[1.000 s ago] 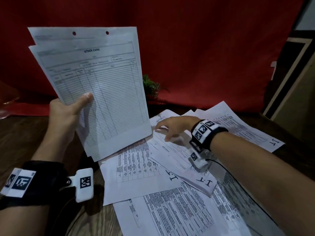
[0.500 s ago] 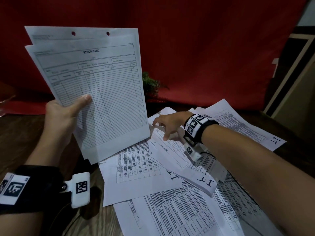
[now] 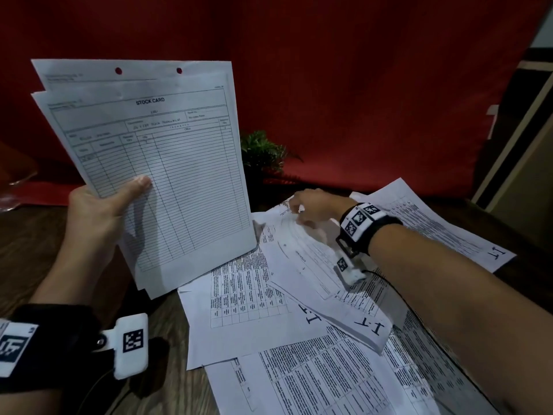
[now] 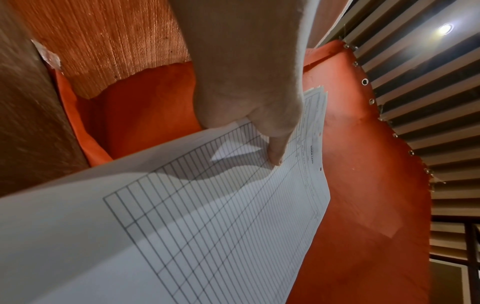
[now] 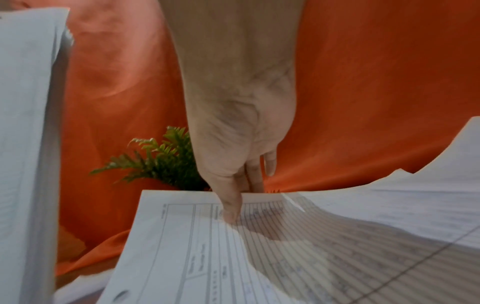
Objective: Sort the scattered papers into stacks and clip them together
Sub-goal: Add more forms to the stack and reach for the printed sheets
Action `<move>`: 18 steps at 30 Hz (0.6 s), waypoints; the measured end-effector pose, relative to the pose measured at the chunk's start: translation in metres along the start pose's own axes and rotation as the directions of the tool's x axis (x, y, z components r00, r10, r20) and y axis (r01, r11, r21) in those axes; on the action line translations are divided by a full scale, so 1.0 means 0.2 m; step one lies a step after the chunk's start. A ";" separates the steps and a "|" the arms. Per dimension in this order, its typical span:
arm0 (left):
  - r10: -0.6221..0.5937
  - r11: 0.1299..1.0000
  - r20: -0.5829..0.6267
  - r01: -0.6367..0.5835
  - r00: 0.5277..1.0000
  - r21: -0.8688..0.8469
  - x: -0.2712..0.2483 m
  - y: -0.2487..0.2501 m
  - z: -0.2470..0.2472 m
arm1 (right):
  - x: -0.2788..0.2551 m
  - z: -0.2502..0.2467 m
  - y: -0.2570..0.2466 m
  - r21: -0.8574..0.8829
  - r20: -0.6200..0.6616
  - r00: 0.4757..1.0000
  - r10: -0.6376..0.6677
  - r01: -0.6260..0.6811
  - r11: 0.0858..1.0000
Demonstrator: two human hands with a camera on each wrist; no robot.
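My left hand (image 3: 98,211) holds a few ruled stock card sheets (image 3: 167,175) upright above the table's left side, thumb pressed on the front (image 4: 275,152). At centre right lies a heap of scattered printed papers (image 3: 269,310) on the wooden table (image 3: 30,250). My right hand (image 3: 311,205) reaches to the far edge of a ruled form (image 3: 302,259) on top of that heap and pinches it, thumb on top and fingers underneath (image 5: 233,205). The sheet's far edge (image 5: 182,216) curls up off the heap.
A small green plant (image 3: 263,151) stands behind the papers against a red cloth backdrop (image 3: 359,85). More sheets marked "I.T" (image 3: 449,229) spread to the right table edge. A door frame (image 3: 523,130) rises at the far right.
My right hand has slid further back over the heap and taken the far edge of the top ruled form, which now lifts. The left hand's sheets stay almost still.
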State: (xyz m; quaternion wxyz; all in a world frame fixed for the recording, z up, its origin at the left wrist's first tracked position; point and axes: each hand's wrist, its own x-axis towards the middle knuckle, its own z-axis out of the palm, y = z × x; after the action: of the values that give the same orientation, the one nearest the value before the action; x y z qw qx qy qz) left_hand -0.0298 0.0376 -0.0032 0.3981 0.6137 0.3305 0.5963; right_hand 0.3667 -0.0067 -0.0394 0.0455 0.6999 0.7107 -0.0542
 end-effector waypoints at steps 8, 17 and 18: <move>-0.052 0.998 0.007 0.053 0.999 -0.032 -0.02 0.02 0.04 | -0.28 -0.21 0.33 0.264 -0.313 0.916 0.252 -0.171 0.949; -0.054 0.991 0.052 0.060 0.997 -0.118 0.00 -0.02 0.18 | -0.71 -0.47 0.66 0.730 -0.645 0.528 0.552 0.212 0.650; -0.087 0.991 0.082 0.095 0.993 -0.092 0.00 0.00 0.20 | -0.76 -0.50 0.69 0.730 -0.661 0.476 0.580 0.231 0.643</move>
State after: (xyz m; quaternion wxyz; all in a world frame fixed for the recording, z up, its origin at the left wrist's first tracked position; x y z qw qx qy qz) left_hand 0.0107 0.0335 -0.0023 0.4664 0.6010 0.3135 0.5682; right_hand 0.5088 -0.1421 0.0783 -0.5984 0.6572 0.4577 0.0243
